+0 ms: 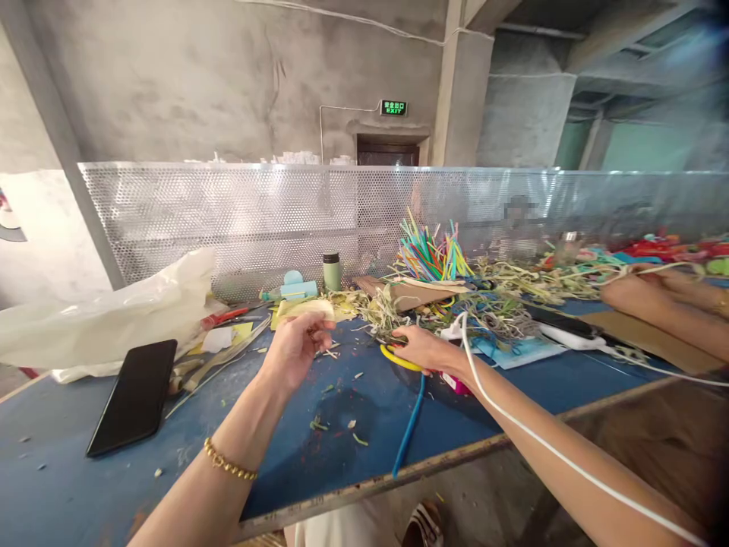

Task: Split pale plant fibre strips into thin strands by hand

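Note:
My left hand is closed, its fingers curled against a pale cream strip that curves above the fingertips. My right hand reaches low over the table, fingers stretched out and apart. Under its fingertips and palm lies a yellow curved piece, like a loop or tube; what kind it is I cannot make out. A blue tube runs from below this hand toward the table's front edge. Beyond the hand is a heap of pale green and straw-coloured fibre strips. A pink object is partly hidden by my right forearm.
A black phone lies at the left, near cream plastic sheeting. Behind stand a green bottle and a bundle of coloured tubes. A white cable crosses my right arm. Another person's arms work at the right.

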Available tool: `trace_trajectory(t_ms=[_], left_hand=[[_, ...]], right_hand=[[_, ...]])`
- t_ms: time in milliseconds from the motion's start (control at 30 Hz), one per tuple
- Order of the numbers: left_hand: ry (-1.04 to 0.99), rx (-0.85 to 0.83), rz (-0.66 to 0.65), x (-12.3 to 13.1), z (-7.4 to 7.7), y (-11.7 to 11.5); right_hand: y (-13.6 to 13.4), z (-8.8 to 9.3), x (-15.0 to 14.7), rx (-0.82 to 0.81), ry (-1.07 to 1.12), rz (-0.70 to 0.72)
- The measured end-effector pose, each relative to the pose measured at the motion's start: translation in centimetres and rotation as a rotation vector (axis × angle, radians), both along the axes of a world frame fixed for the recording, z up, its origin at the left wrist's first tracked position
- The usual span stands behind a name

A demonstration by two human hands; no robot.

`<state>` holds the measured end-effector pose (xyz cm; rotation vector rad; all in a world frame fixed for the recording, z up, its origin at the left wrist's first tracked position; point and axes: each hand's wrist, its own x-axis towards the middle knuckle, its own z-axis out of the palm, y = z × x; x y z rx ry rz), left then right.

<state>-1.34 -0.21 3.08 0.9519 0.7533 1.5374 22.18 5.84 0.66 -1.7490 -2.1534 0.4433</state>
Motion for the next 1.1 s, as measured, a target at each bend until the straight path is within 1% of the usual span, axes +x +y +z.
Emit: trace_trajectory(t_ms=[67,133,200,333,367,400,467,533,667,733,800,867,967,1100], left_hand=[[-0.05,0.013,0.047,0.0,0.3,0.3],[-0.075,0.005,0.116,0.0,0.4,0.8],[-0.073,-0.012,0.159,0.0,0.5,1.3],[0.009,-0.023,0.158,0.3,0.9,2.1],[0.026,-0.021,0.154,0.5,1.1,2.2],[0.036,-0.015,0.146,0.8,1.3,2.3],[0.034,0.005,0.121,1.3,2.0,2.3],[0.011,0.013,0.075,1.9,2.7,2.3],[0.012,0.007,-0.014,2.7,4.0,2.6],[0.083,0.035,0.028,3.1,4.6,2.9],[0.14,0.066,0.125,3.5,5.2,3.3],[0.144,0.074,0.197,4.1,5.8,3.7],[0.068,0.068,0.235,5.3,6.5,4.6],[-0.087,0.106,0.32,7.0,7.0,6.1]], right_hand=[[-0.3,0.2,0.0,-0.144,0.331,-0.009],[-0.7,0.5,-0.1,-0.269,0.647,0.049],[-0.9,0.6,-0.2,-0.409,0.908,0.092],[-1.1,0.3,-0.1,-0.77,1.271,0.121],[-1.2,0.1,0.1,-0.834,1.345,0.15],[-1.3,0.0,0.3,-0.863,1.406,0.186],[-1.7,-0.1,0.6,-0.845,1.489,0.249],[-2.2,-0.1,1.0,-0.776,1.523,0.3],[-2.6,0.2,1.3,-0.66,1.494,0.376],[-2.5,0.3,1.4,-0.567,1.42,0.349],[-2.2,0.6,1.5,-0.443,1.314,0.306],[-2.1,1.0,1.5,-0.326,1.215,0.29],[-2.5,1.7,1.6,-0.231,1.126,0.303],[-3.3,2.2,1.3,-0.169,1.125,0.308]])
